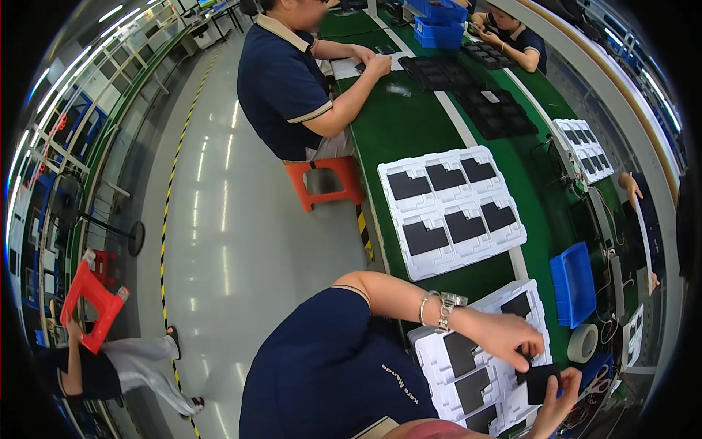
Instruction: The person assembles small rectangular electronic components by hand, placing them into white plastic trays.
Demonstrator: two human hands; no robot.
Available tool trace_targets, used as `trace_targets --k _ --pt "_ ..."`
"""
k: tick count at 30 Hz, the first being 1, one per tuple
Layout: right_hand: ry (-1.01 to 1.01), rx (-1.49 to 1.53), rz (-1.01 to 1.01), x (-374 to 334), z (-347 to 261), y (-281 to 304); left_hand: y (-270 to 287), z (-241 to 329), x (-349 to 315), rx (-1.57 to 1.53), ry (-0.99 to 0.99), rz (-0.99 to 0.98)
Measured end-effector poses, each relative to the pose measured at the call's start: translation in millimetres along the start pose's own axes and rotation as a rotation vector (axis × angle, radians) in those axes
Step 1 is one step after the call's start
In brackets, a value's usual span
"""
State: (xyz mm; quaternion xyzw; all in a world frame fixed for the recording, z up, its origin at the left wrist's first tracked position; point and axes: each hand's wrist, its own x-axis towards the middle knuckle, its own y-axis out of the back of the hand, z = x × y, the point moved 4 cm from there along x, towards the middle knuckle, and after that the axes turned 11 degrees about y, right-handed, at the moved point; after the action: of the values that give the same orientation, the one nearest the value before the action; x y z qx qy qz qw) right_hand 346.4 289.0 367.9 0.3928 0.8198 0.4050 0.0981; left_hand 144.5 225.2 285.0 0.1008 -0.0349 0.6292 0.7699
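My left hand [508, 339], with a watch and a bracelet on its wrist, reaches over a white moulded tray [430, 358] at the lower right. Its fingers are curled in a pinch beside a flat black piece [541, 385]; something dark shows between them, too small to name. My right hand [561, 401] grips that black piece by its right edge, thumb and fingers closed on it above the tray. Several similar black pieces [472, 391] lie in the tray's compartments, partly hidden by my hands and arm.
Beyond lies a second white tray [398, 252] of black pieces on the green table [395, 124]. Right of my hands are a blue bin [572, 285] and a tape roll [583, 343]. A co-worker [285, 88] sits ahead by black trays [497, 117]; another person [88, 373] carries a red stool [93, 304].
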Motion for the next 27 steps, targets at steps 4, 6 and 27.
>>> trace_targets --k 4,6,27 --pt "0.251 0.127 0.032 15 -20 -40 -5 28 2 0.113 0.101 -0.060" --pt "0.276 0.096 0.029 20 -29 -51 1 24 0 0.081 0.170 0.061" --pt "-0.033 0.573 0.140 14 -4 -71 7 16 -3 0.099 0.201 0.208"
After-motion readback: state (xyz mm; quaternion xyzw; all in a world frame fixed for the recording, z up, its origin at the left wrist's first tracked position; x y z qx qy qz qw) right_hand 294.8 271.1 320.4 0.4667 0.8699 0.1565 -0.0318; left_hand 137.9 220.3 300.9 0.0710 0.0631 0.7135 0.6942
